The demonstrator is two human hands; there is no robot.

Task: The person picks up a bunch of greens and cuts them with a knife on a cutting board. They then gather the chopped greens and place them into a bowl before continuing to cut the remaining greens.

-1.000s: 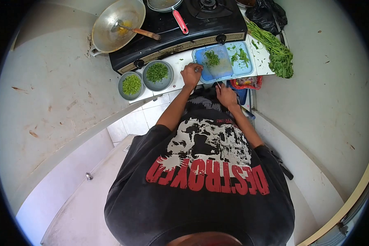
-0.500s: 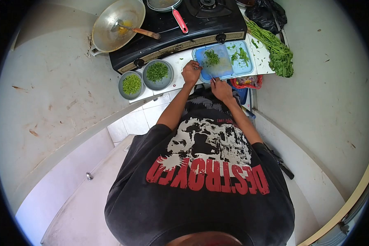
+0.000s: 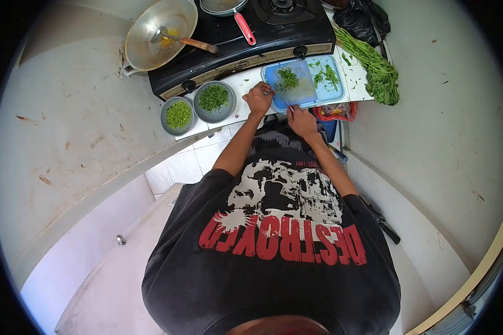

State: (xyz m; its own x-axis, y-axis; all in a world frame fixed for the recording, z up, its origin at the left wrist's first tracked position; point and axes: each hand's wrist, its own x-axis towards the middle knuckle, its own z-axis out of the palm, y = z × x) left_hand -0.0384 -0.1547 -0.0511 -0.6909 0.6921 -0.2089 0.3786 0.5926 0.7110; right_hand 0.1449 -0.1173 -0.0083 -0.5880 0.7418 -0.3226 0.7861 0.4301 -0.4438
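Observation:
My right hand [image 3: 302, 122] is closed around the handle of a knife [image 3: 290, 108] at the near edge of a blue cutting board [image 3: 306, 96]; little of the blade shows. At the board's left edge, my left hand [image 3: 259, 99] has its fingers drawn together, and what they hold is hidden. Chopped greens [image 3: 287, 79] lie in a small heap on the board, just beyond both hands. Under the board is a light blue tray [image 3: 342, 92], with loose leaves [image 3: 331, 77] on its right part.
Left of my hands stand two grey bowls, one with dark chopped greens [image 3: 213, 97], one with lighter green pieces [image 3: 179, 114]. Behind is a black stove [image 3: 229, 56] with a wok [image 3: 142, 42] and a red-handled pan [image 3: 244, 28]. Leafy stalks [image 3: 374, 67] lie right; a red basket [image 3: 349, 113] sits below.
Almost nothing differs. The view has shifted very slightly, and both hands keep their places at the cutting board's near and left edges.

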